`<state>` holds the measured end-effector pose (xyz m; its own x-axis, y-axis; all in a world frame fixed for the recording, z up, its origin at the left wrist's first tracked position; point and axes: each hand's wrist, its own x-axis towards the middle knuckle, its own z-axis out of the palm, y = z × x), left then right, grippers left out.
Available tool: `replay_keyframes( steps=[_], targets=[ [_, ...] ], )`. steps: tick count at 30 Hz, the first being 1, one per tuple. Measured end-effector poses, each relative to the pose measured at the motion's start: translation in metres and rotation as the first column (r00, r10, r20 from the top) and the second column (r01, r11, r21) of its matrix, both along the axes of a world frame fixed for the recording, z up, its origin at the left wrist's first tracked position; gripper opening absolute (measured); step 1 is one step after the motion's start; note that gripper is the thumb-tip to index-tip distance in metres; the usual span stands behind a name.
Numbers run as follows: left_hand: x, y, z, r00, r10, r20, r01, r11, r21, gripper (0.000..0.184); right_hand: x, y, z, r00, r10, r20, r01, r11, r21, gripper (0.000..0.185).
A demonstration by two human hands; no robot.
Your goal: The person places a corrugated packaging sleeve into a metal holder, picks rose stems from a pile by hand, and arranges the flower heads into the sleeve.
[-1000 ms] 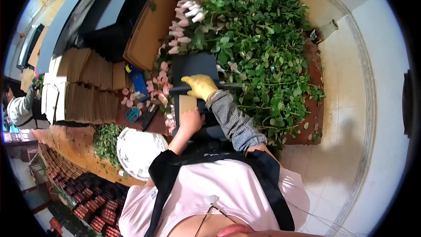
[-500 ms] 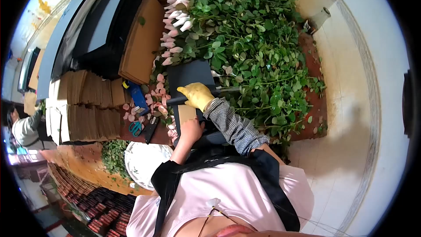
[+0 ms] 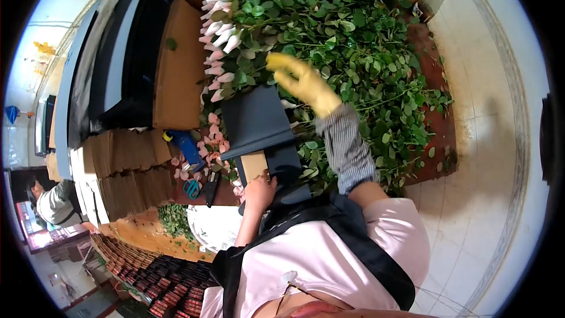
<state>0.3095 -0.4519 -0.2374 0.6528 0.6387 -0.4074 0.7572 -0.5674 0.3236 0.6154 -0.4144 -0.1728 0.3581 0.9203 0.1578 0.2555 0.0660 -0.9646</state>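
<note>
My left hand is bare. Its fingers press on the lower end of a brown cardboard piece, which lies over black wrapping sheets. A wider dark sheet with a folded lower edge covers the far end of the cardboard. My right hand wears a yellow glove and a checked sleeve cover. It is raised, somewhat blurred, with fingers apart and nothing in them, over the leafy rose stems. To its left, rose heads in pale sleeves line the edge of the pile.
Teal scissors, a black tool and a blue tool lie beside loose pink petals. Stacked cardboard and dark sheets stand at left. A white tub is below the table. Another person is far left.
My right hand has lifted off the dark sheet and moved up and right over the stems, its fingers spreading. My left hand stays on the cardboard. The whole view has shifted slightly.
</note>
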Motion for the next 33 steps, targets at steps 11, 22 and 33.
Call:
replay_keyframes(
  steps=[11,22,33],
  targets=[
    [-0.001,-0.002,-0.001,0.991,0.115,-0.068,-0.120,0.991,-0.068,0.044,0.116,0.048,-0.118,0.391,0.021,0.920,0.644,0.708,-0.290,0.018],
    [0.002,-0.002,0.005,0.992,0.072,-0.101,-0.075,0.997,-0.033,0.041,0.069,-0.137,0.044,0.255,-0.315,0.914,0.528,0.837,0.141,0.014],
    [0.000,-0.001,0.000,0.999,-0.010,-0.032,0.010,1.000,0.014,0.039,0.073,-0.175,-0.009,0.679,-0.087,0.729,0.527,0.749,-0.401,0.044]
  ],
)
